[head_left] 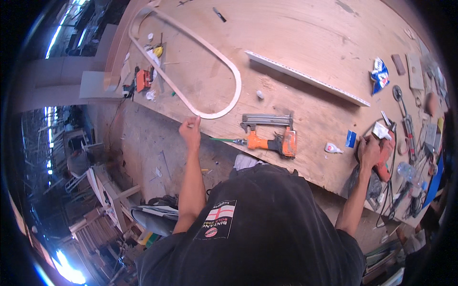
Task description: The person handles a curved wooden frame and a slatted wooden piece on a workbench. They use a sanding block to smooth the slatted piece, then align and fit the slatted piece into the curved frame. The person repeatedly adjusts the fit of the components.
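Observation:
My left hand [191, 132] is closed, its fingertips at the near rounded end of a long oval wooden frame [234, 78]. Whether anything small is in those fingers cannot be made out. At the right, my right hand [368, 151] has its fingers bent beside a red power tool [383, 164]. A white squeeze bottle [380, 130] lies by its fingertips; what the fingers grip is hidden. Between my hands an orange and black nail gun [260, 140] rests on its side, joined to a green air hose [223, 139].
A long pale strip [305, 77] lies across the wooden worktable [315, 28]. A small white glue bottle [333, 148] and a blue packet [350, 138] sit near my right hand. Tools and cords crowd the right end. An orange tool [142, 80] lies at the left edge.

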### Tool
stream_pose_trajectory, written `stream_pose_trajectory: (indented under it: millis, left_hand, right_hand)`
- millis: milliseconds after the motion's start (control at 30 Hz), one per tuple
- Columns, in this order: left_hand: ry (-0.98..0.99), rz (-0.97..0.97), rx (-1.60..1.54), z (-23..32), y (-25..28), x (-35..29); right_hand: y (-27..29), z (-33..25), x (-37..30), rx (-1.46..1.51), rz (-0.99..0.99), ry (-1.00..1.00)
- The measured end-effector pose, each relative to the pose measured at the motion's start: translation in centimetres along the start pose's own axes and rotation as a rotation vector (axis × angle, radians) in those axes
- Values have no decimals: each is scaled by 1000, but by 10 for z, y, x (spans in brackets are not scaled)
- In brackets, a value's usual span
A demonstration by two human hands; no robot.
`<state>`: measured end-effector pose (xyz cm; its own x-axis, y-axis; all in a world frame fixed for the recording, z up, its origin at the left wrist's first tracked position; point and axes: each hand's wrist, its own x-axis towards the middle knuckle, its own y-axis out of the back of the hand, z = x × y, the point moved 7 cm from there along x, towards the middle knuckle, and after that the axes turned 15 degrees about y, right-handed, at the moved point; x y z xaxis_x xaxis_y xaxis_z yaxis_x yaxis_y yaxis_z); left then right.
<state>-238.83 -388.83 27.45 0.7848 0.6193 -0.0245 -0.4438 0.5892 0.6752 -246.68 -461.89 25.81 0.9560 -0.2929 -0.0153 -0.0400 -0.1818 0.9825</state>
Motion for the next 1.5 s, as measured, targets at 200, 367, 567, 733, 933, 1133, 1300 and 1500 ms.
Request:
stream_pose_trajectory:
  millis: [200, 367, 567, 733, 933, 1133, 1300, 1500]
  left_hand:
    - [377, 96, 58, -125, 46, -33]
    - [136, 205, 19, -92, 50, 9]
    - [190, -33, -245, -105, 26, 146]
    - [175, -122, -312, -100, -6, 221]
    - [369, -205, -367, -73, -29, 260]
    - [355, -176, -422, -87, -59, 285]
    - [474, -152, -508, -86, -49, 300]
    - [490, -233, -539, -94, -45, 326]
  right_hand:
    - [13, -48, 6, 465, 175, -21]
    - [8, -182, -5, 768, 212, 97]
    - [-30, -394, -27, 629, 118, 366]
    - [-50, -511, 8, 729, 76, 245]
    - [-69, -584, 103, 527, 174, 409]
    - [-94, -617, 172, 387, 164, 503]
    - [-121, -639, 203, 401, 94, 545]
    - [-148, -660, 210, 471, 46, 522]
